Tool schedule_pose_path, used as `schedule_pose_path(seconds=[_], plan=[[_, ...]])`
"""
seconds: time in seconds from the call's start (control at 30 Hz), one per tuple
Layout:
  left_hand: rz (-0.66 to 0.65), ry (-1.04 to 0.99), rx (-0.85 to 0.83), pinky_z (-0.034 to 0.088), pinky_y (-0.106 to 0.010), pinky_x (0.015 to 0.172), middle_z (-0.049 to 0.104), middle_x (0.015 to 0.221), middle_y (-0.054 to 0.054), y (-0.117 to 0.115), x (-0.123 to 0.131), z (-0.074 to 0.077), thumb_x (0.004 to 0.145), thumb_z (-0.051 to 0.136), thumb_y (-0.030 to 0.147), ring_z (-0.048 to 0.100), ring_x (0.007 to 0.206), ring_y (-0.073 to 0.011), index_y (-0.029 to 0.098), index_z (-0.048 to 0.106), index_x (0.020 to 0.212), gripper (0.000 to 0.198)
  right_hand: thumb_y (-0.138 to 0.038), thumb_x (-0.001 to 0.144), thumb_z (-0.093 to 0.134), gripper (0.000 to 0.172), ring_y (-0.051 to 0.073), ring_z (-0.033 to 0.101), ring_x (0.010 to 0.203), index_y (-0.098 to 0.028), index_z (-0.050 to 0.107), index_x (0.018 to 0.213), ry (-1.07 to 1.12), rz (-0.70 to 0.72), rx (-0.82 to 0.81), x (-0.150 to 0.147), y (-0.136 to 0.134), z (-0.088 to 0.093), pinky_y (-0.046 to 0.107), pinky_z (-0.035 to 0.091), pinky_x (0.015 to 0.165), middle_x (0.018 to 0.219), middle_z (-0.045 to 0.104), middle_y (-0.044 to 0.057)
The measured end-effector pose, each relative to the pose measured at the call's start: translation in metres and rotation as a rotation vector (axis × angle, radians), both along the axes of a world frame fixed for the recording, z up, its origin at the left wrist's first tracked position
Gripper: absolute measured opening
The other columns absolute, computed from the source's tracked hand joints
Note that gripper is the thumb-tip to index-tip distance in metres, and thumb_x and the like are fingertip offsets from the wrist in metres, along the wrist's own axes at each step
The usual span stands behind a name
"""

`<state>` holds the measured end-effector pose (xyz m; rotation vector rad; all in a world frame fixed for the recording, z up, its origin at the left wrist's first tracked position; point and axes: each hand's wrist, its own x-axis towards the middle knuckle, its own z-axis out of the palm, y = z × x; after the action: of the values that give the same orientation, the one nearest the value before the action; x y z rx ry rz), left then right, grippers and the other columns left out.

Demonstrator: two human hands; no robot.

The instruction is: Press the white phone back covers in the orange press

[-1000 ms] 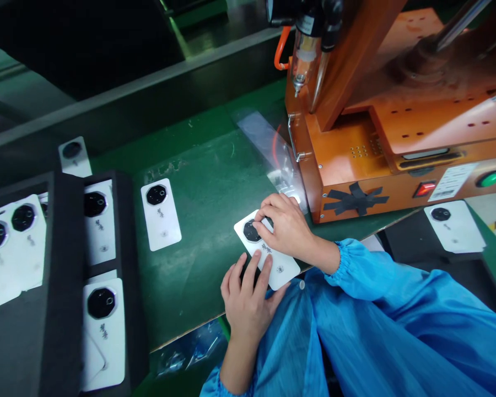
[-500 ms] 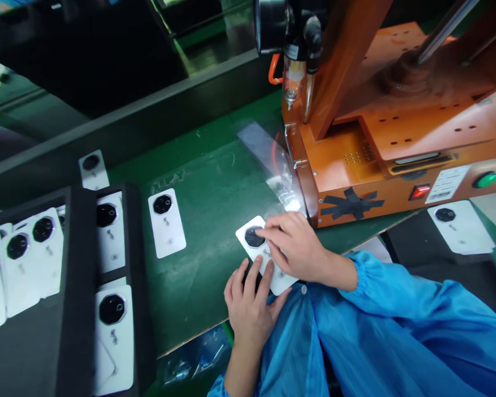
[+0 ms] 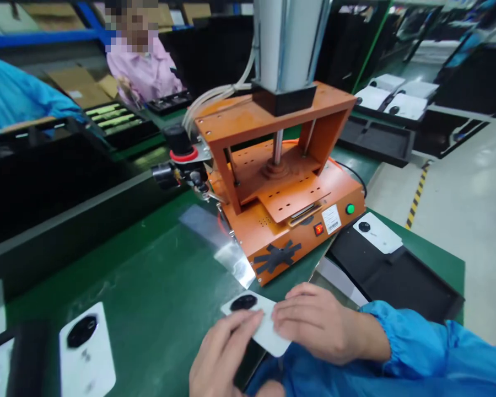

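A white phone back panel (image 3: 269,332) with a dark round camera area is at the green table's front edge, between my two hands. My left hand (image 3: 223,353) holds its left side, fingers pressed together over the panel. On its right side lie the fingers of my right hand (image 3: 318,322), closed together along the edge. Parts of the panel are hidden under the fingers. Another white panel (image 3: 89,358) lies on the table at the left.
An orange press machine (image 3: 281,220) stands beyond my hands, with clear film (image 3: 227,253) at its left. A black tray (image 3: 388,270) bearing a white panel (image 3: 378,234) is at right. Further panels and dark trays lie at far left. A person in pink (image 3: 146,71) sits across.
The view has swung up and right, showing more of the machine and the room. My right hand has moved from the camera area to the panel's right edge; my left fingers now lie over the panel.
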<state>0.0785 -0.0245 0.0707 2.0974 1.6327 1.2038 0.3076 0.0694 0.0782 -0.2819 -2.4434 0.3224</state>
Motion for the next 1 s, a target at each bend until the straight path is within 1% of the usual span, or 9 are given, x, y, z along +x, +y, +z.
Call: schedule_pose_path(seconds=[0.07,0.17,0.27,0.37,0.47,0.57,0.67,0.83,1.0], plan=[[0.042,-0.228,-0.169,0.059,-0.034,0.078,0.072,0.109,-0.009,0.033,0.006,0.021,0.099,0.048,0.048,0.07,0.09,-0.0222,0.025,0.071,0.12,0.039,-0.016,0.101,0.045,0.029,0.017,0.072,0.107,-0.011,0.062,0.124,0.077,-0.04,-0.038,0.023,0.007,0.015,0.035,0.055,0.096,0.109,0.077,0.012],[0.064,-0.588,-0.467,0.061,-0.033,0.074,0.072,0.103,-0.009,0.085,0.017,0.04,0.096,0.055,0.05,0.069,0.081,-0.0187,0.02,0.068,0.12,0.041,-0.016,0.098,0.052,0.034,0.018,0.073,0.106,-0.017,0.059,0.131,0.089,-0.128,-0.016,0.062,0.008,0.036,0.036,0.059,0.088,0.106,0.078,0.01],[-0.042,-0.791,-0.61,0.062,-0.031,0.067,0.07,0.107,-0.011,0.127,0.031,0.045,0.086,0.065,0.055,0.069,0.082,-0.0184,0.014,0.061,0.125,0.057,-0.016,0.094,0.059,0.041,0.022,0.075,0.102,-0.025,0.059,0.134,0.097,-0.326,0.09,0.098,0.003,0.05,0.039,0.061,0.081,0.103,0.079,0.008],[-0.069,-0.799,-0.648,0.06,-0.028,0.055,0.066,0.102,-0.009,0.149,0.042,0.046,0.078,0.07,0.054,0.069,0.081,-0.0183,0.012,0.058,0.124,0.063,-0.02,0.093,0.061,0.04,0.025,0.076,0.099,-0.03,0.062,0.132,0.102,-0.514,0.243,0.125,0.0,0.053,0.043,0.06,0.075,0.105,0.079,0.008],[-0.06,-0.747,-0.698,0.055,-0.023,0.045,0.064,0.092,-0.006,0.157,0.045,0.049,0.077,0.071,0.052,0.069,0.076,-0.0184,0.012,0.059,0.118,0.058,-0.027,0.096,0.058,0.032,0.025,0.076,0.099,-0.035,0.066,0.126,0.049,-0.627,0.365,0.142,0.001,0.048,0.044,0.059,0.076,0.109,0.078,0.007],[-0.075,-0.714,-0.715,0.052,-0.022,0.04,0.065,0.085,-0.005,0.158,0.044,0.051,0.076,0.071,0.051,0.067,0.071,-0.0175,0.013,0.062,0.11,0.052,-0.027,0.096,0.059,0.03,0.025,0.075,0.101,-0.038,0.068,0.122,0.029,-0.681,0.411,0.15,0.006,0.041,0.045,0.058,0.079,0.111,0.078,0.006],[-0.088,-0.68,-0.708,0.051,-0.022,0.04,0.067,0.087,-0.006,0.157,0.042,0.049,0.08,0.068,0.051,0.065,0.063,-0.0143,0.013,0.065,0.105,0.046,-0.025,0.094,0.061,0.03,0.025,0.074,0.101,-0.037,0.069,0.121,0.028,-0.677,0.429,0.15,0.011,0.037,0.044,0.057,0.078,0.11,0.078,0.006],[-0.088,-0.608,-0.717,0.049,-0.021,0.038,0.065,0.082,-0.002,0.157,0.04,0.044,0.088,0.058,0.05,0.053,0.043,-0.0065,0.014,0.067,0.107,0.042,-0.021,0.093,0.063,0.029,0.023,0.074,0.093,-0.034,0.071,0.117,0.087,-0.681,0.465,0.141,0.015,0.036,0.041,0.056,0.074,0.1,0.078,0.004],[-0.062,-0.589,-0.701,0.048,-0.02,0.037,0.066,0.085,-0.004,0.156,0.04,0.045,0.085,0.063,0.053,0.058,0.049,-0.0084,0.014,0.069,0.101,0.043,-0.016,0.092,0.065,0.028,0.021,0.072,0.092,-0.03,0.072,0.116,0.098,-0.675,0.481,0.137,0.018,0.034,0.039,0.056,0.074,0.097,0.077,0.006]])
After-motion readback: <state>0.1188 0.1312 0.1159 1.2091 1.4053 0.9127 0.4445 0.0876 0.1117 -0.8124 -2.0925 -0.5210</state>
